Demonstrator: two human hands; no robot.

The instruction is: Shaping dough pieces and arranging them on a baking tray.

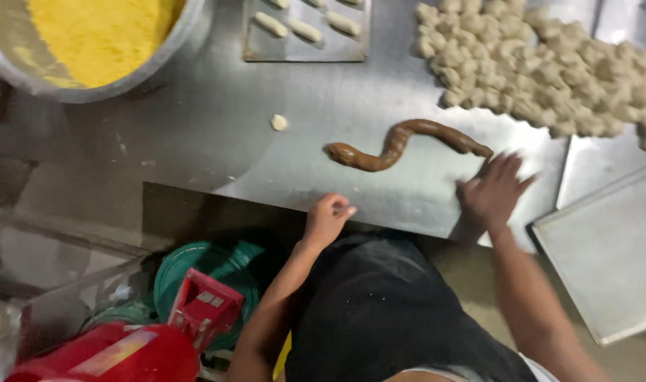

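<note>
One brown dough rope (401, 143) is laid crosswise beyond both hands, its right tip almost touched by the spread right hand (494, 191). Nothing is held by the loosely curled left hand (328, 218), rested at the table (217, 120) edge, farther from the rope.

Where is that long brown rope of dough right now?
The brown dough rope lies curved on the steel table, mid-frame, just below the heap of pale dough pieces, with its right end beside the person's right hand.

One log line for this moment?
left hand: table edge | right hand: flat, beside brown paste rope | dough pieces: piled
</note>
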